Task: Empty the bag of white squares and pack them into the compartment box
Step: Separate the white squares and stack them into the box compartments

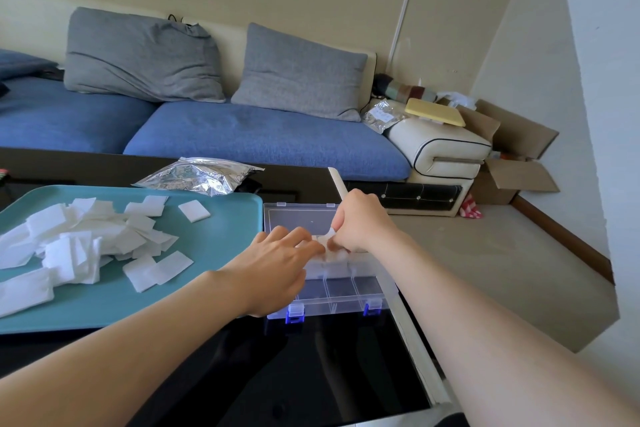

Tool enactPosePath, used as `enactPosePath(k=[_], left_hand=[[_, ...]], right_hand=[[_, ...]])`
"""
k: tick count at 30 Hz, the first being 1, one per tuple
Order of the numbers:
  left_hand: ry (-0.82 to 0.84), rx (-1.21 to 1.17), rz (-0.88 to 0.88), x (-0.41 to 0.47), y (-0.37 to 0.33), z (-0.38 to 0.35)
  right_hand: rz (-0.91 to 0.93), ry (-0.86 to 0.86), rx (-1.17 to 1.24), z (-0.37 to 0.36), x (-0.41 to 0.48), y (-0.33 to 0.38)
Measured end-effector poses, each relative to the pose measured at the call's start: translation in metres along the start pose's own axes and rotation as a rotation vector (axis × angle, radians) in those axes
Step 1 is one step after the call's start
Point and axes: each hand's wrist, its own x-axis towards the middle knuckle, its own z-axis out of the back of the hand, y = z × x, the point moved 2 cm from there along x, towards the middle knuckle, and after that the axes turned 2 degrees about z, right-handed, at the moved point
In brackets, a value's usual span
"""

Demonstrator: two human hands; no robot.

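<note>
Head view: the right hand point(360, 225) curls its fingers and pinches a wad of squares point(327, 246) over a far compartment of the open compartment box point(346, 291). The left hand point(277, 263) rests near-straight, close-set fingers on the wad. Loose white squares point(79, 239) lie on the teal tray point(207, 239), with the bag point(197, 177) behind it.

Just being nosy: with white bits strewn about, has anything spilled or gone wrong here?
Nothing stands out. The white squares lie in a loose heap, but on the teal tray, seemingly tipped there on purpose; the foil bag lies behind it.
</note>
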Motion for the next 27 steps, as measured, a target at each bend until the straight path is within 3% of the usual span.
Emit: enactPosePath(k=[4,10,16,27], left_hand=[[-0.014,0.012,0.006,0.001,0.000,0.001],[-0.085,0.051,-0.043,0.002,0.000,-0.001],[-0.053,0.000,-0.074,0.002,-0.008,0.002],[0.154,0.011,-0.073,0.003,-0.016,0.000]], right_hand=[[-0.132,0.081,0.181,0.004,0.005,-0.002],[-0.276,0.040,0.409,0.012,0.008,-0.015],[-0.320,-0.059,0.295,0.018,0.005,-0.033],[-0.277,0.046,0.146,0.009,0.001,-0.034]])
